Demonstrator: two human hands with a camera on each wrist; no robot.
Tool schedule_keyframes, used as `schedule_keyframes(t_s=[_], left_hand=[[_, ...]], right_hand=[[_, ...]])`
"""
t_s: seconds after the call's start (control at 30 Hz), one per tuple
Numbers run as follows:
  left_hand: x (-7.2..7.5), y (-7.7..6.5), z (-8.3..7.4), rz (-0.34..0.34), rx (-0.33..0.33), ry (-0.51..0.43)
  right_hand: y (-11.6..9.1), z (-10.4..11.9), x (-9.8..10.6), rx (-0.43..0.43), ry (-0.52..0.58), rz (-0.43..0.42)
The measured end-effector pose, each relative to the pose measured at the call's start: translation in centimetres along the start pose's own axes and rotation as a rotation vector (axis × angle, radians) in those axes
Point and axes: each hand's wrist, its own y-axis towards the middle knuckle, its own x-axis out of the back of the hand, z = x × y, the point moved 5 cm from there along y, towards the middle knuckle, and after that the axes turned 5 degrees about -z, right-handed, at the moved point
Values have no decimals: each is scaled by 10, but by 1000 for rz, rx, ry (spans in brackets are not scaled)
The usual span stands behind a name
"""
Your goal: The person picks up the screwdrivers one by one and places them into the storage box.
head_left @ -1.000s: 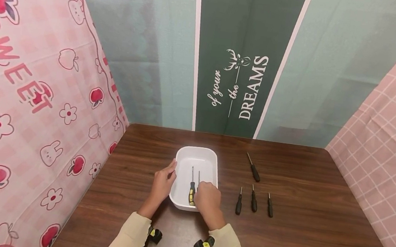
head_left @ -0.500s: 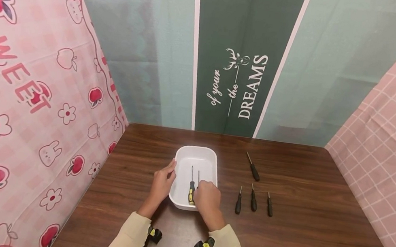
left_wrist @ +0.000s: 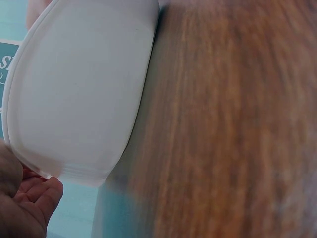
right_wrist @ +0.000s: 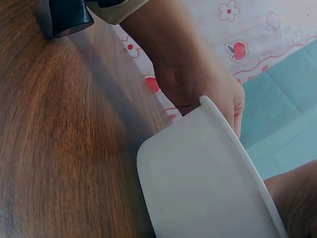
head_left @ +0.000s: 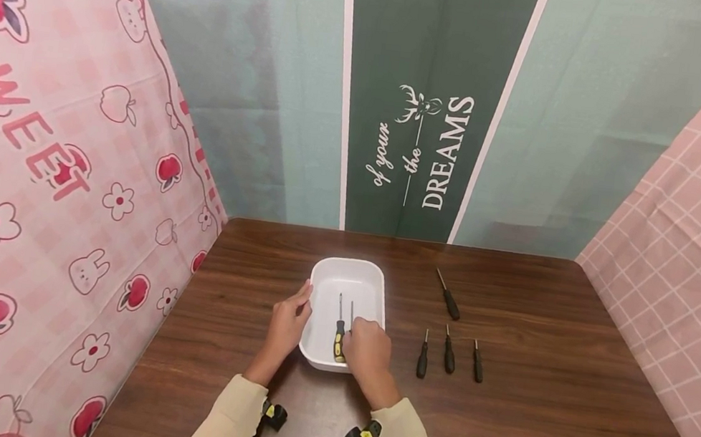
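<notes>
A white rectangular tray (head_left: 350,269) stands on the table, with a black-and-yellow screwdriver (head_left: 339,340) lying inside. My left hand (head_left: 288,323) holds the tray's left rim; in the left wrist view its curled fingers (left_wrist: 42,196) are at the rim. Inside the tray at the near right, my right hand (head_left: 368,350) is curled around a second screwdriver, whose thin metal shaft (head_left: 351,311) sticks out ahead of the fist, alongside the first one. The fist hides its handle. In the right wrist view the tray wall (right_wrist: 198,173) covers most of the right hand's work.
To the right of the tray, several black-handled screwdrivers lie on the wooden table (head_left: 536,413): a longer one (head_left: 450,303) farther back and a nearer row with a left (head_left: 422,360), a middle (head_left: 449,358) and a right one (head_left: 478,369). Patterned cloths hang around the table.
Both hands, the tray and the screwdrivers keep their places; the view has only shifted very slightly.
</notes>
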Motion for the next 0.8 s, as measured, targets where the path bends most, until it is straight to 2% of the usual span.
schedule_keyframes(t_s=[0.47,0.8], left_hand=[[-2,0,4,2,13,6],[-1,1,0,-2,2,2]], right_hand=[[-1,0,0,0,47,2],[-1,-2,3,27,95,-65]])
